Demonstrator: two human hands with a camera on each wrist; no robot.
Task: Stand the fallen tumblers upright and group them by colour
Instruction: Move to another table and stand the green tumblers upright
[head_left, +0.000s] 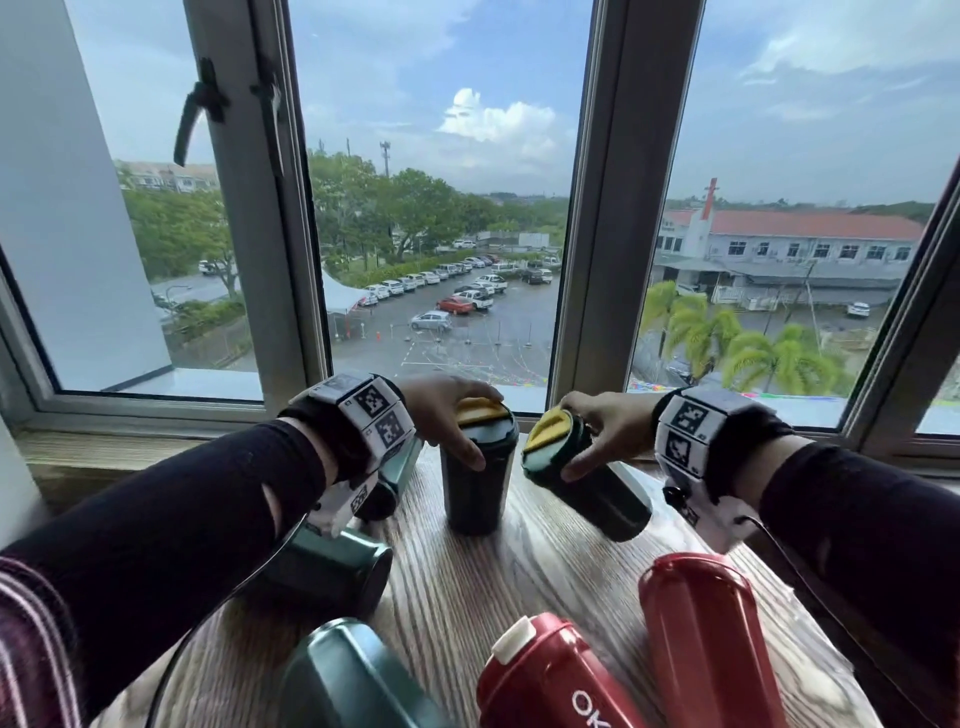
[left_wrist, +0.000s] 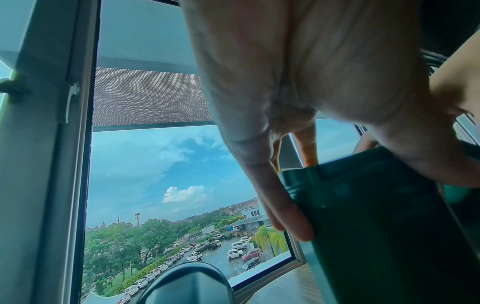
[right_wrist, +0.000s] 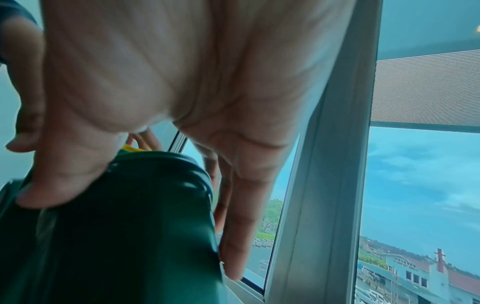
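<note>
left hand (head_left: 447, 410) holds upright green tumbler (head_left: 478, 478) | right hand (head_left: 605, 434) grips tilted green tumbler (head_left: 587, 478) | advice: pivot on base, seat beside first

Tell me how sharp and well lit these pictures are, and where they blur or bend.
Head view: bright daylight, window frame bowed by the wide lens, red tumbler soft up close. Left wrist view: left hand blurred, bluish cast. Right wrist view: right hand and dark green tumbler smeared.

Head view above table (head_left: 467, 587), facing window (head_left: 441, 208); wrist views close under palms, sharing window.
</note>
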